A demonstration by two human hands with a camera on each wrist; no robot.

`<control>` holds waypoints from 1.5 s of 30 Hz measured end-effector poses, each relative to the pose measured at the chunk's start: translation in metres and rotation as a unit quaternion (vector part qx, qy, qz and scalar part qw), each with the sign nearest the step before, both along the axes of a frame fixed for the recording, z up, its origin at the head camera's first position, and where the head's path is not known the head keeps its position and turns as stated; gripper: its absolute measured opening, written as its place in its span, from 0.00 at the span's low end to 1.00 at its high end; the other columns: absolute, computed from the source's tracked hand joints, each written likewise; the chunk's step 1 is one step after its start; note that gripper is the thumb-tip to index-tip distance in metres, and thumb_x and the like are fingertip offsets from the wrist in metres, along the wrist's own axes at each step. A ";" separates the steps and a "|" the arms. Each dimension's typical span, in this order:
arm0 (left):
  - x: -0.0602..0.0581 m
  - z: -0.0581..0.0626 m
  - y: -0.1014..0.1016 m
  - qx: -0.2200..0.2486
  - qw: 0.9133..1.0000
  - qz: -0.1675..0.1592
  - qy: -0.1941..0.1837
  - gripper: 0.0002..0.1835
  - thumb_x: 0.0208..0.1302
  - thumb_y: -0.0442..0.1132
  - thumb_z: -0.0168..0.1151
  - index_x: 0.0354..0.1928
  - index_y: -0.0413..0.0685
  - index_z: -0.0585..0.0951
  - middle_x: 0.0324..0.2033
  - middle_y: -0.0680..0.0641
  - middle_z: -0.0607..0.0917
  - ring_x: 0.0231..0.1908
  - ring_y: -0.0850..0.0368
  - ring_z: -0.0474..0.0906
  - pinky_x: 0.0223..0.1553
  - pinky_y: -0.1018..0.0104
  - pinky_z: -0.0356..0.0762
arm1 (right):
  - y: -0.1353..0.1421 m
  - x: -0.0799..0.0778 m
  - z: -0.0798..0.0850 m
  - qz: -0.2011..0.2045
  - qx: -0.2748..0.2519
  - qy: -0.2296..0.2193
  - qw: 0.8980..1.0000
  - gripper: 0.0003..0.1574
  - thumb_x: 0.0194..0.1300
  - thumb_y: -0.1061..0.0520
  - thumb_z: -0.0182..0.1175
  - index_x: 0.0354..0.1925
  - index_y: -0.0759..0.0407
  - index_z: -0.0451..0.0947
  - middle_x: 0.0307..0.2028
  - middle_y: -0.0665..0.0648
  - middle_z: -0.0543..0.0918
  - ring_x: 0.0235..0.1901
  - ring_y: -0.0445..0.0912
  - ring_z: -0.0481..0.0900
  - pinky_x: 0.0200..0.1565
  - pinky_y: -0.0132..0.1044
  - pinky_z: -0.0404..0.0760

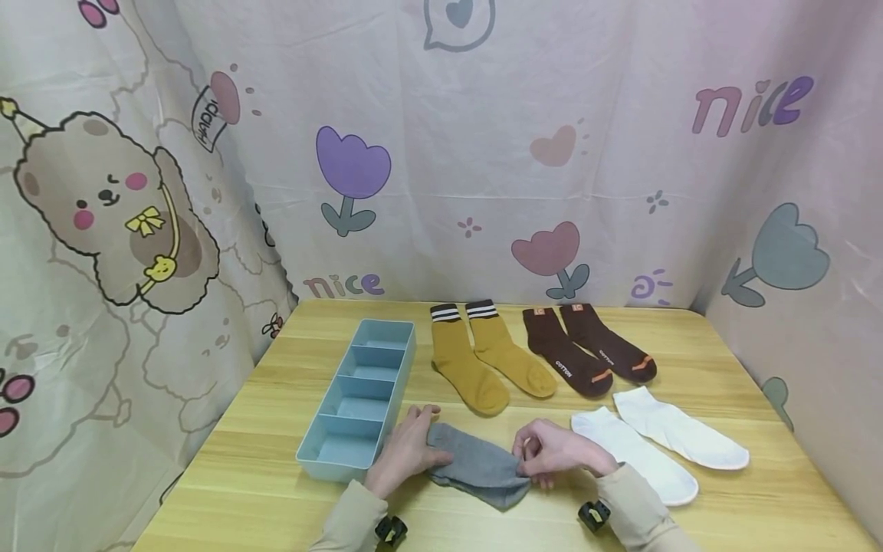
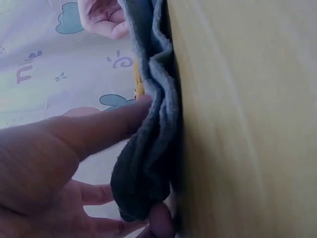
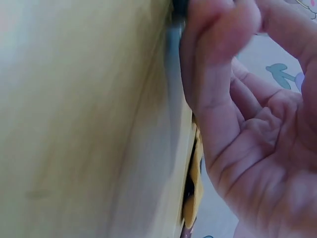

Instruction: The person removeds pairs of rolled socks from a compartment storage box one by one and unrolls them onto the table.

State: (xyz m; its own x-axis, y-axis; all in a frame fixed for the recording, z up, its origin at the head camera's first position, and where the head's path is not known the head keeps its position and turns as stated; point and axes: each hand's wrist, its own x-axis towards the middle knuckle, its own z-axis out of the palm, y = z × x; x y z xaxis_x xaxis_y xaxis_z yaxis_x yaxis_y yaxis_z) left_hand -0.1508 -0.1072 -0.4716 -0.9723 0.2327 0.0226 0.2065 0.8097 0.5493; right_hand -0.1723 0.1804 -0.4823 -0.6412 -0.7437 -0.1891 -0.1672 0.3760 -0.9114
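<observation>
A pair of grey socks (image 1: pixel 476 460) lies flat on the table in the head view, apparently one on top of the other. My left hand (image 1: pixel 408 448) holds their left end, thumb on the upper face and fingers at the far edge. The left wrist view shows the layered grey fabric (image 2: pixel 161 94) between the left thumb and a fingertip. At the other end, my right hand (image 1: pixel 555 448) pinches the edge of the socks between thumb and curled fingers. In the right wrist view the right hand (image 3: pixel 237 114) hides most of that edge.
Left of the socks stands a blue-grey box (image 1: pixel 306 452) with several compartments in a row. Behind lie mustard socks (image 1: pixel 476 383) and dark brown socks (image 1: pixel 562 356). White socks (image 1: pixel 648 460) lie by the right forearm. A patterned curtain (image 1: pixel 441 153) borders the wooden table (image 1: pixel 228 491).
</observation>
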 end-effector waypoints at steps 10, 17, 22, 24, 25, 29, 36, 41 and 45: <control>-0.003 0.000 -0.001 0.036 0.997 -0.012 0.061 0.34 0.45 0.23 0.69 0.59 0.35 0.74 0.41 0.40 0.77 0.37 0.52 0.70 0.37 0.61 0.71 | -0.011 0.003 -0.003 0.071 -0.004 -0.012 0.997 0.16 0.64 0.59 0.65 0.27 0.73 0.77 0.18 0.79 0.77 0.11 0.32 0.72 0.15 0.23 0.70; -0.007 -0.005 0.000 0.031 0.992 0.002 0.121 0.34 0.43 0.19 0.66 0.59 0.35 0.75 0.40 0.39 0.79 0.33 0.52 0.72 0.32 0.59 0.72 | -0.024 0.008 -0.003 0.080 -0.003 -0.025 0.996 0.17 0.64 0.59 0.64 0.27 0.74 0.78 0.19 0.81 0.76 0.11 0.30 0.70 0.16 0.21 0.68; -0.009 -0.003 0.001 0.042 0.994 0.026 0.098 0.34 0.48 0.19 0.65 0.61 0.37 0.73 0.43 0.36 0.81 0.36 0.49 0.76 0.32 0.60 0.74 | -0.028 0.009 -0.003 0.082 -0.007 -0.036 0.996 0.17 0.65 0.59 0.64 0.28 0.75 0.78 0.21 0.82 0.77 0.11 0.32 0.72 0.16 0.22 0.70; -0.010 -0.003 0.001 0.048 0.994 0.030 0.094 0.33 0.49 0.19 0.65 0.61 0.38 0.74 0.42 0.37 0.82 0.37 0.50 0.75 0.32 0.61 0.73 | -0.030 0.009 -0.003 0.078 -0.008 -0.040 0.996 0.18 0.66 0.58 0.64 0.29 0.75 0.78 0.21 0.82 0.77 0.11 0.32 0.72 0.16 0.22 0.70; -0.010 -0.003 0.001 0.053 0.993 0.029 0.096 0.32 0.49 0.20 0.66 0.60 0.38 0.74 0.41 0.38 0.83 0.35 0.52 0.74 0.32 0.62 0.73 | -0.030 0.009 -0.003 0.076 -0.008 -0.042 0.996 0.18 0.66 0.58 0.64 0.29 0.75 0.78 0.21 0.82 0.77 0.11 0.33 0.73 0.16 0.23 0.71; -0.011 -0.001 0.001 0.080 0.991 0.027 0.100 0.26 0.53 0.22 0.67 0.57 0.38 0.76 0.27 0.46 0.80 0.24 0.61 0.67 0.25 0.70 0.66 | -0.030 0.009 -0.003 0.074 -0.009 -0.058 0.996 0.16 0.67 0.59 0.62 0.30 0.74 0.77 0.22 0.81 0.79 0.12 0.34 0.75 0.17 0.23 0.73; -0.013 0.005 0.005 0.112 0.984 0.044 0.133 0.12 0.57 0.26 0.68 0.42 0.43 0.80 0.27 0.45 0.84 0.23 0.64 0.68 0.23 0.74 0.62 | -0.027 0.011 -0.003 0.085 -0.026 -0.095 0.992 0.15 0.67 0.61 0.58 0.35 0.77 0.74 0.27 0.86 0.78 0.16 0.35 0.79 0.20 0.26 0.79; -0.013 0.011 0.008 0.121 0.978 0.057 0.160 0.09 0.57 0.27 0.69 0.38 0.45 0.81 0.35 0.43 0.89 0.27 0.60 0.76 0.27 0.73 0.68 | -0.025 0.012 -0.004 0.111 -0.039 -0.124 0.985 0.17 0.67 0.63 0.55 0.37 0.82 0.70 0.30 0.88 0.78 0.20 0.38 0.84 0.26 0.32 0.85; -0.015 0.014 0.012 0.147 0.974 0.062 0.158 0.08 0.59 0.29 0.69 0.38 0.46 0.82 0.35 0.43 0.89 0.29 0.55 0.83 0.29 0.71 0.76 | -0.020 0.010 -0.002 0.127 -0.048 -0.111 0.984 0.20 0.66 0.61 0.57 0.33 0.83 0.69 0.28 0.89 0.76 0.19 0.35 0.81 0.25 0.26 0.81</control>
